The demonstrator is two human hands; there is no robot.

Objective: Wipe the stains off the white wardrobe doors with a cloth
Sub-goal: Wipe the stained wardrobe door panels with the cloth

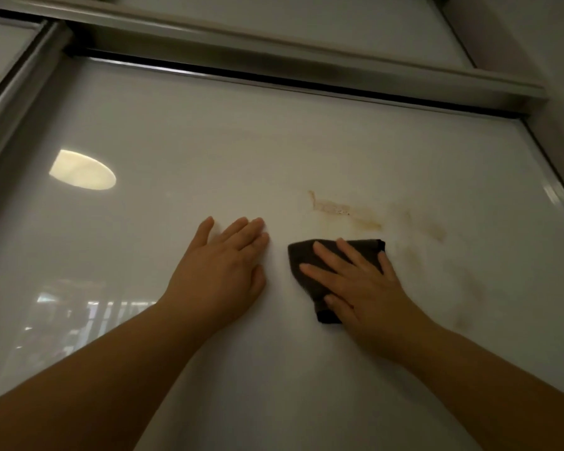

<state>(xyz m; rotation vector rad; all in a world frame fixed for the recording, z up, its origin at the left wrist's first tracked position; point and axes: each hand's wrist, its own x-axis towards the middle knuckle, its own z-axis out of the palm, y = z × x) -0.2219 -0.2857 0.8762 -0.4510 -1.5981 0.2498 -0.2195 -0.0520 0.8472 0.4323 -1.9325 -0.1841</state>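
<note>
Below brown smeared stain [339,209]: dark folded cloth [299,254] under flat-fingered right hand [368,294].
Left of stain: left hand [219,271], fingers straight.
Risk: dirty cloth spreading stain wider.

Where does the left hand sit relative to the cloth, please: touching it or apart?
Apart. The head view shows bare white door between the left hand and the dark cloth; only the right hand presses the cloth.

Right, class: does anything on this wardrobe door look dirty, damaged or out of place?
Yes: brownish-yellow stains smear the white door just above and right of the dark cloth under the right hand, with fainter marks trailing lower right. They stand out against the clean white beside the left hand. No damage shows.
</note>
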